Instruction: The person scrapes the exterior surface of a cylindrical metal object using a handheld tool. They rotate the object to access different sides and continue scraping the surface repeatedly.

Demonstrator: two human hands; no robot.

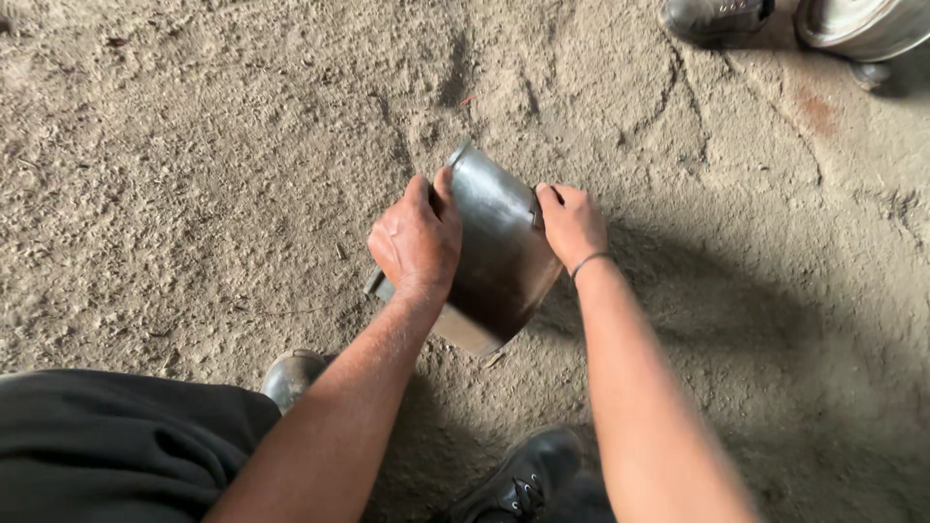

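I'm steadying the dark curved sheet-metal cylinder (496,254) over the dirt floor (194,174), left hand (418,240) and right hand (572,225) both clenched on its edges; turning it calls for even pressure

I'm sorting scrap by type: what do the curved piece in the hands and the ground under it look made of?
Curved sheet: probably thin sheet metal, dull grey, with a soft sheen and a sharp edge; held by left hand and right hand. Ground: loose, dry, sandy dirt, grainy and scuffed.

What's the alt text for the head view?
Two bare hands, left hand and right hand, grip a dark curved sheet-metal piece over a sandy dirt floor. Black shoes show below, and a metal basin sits top right.
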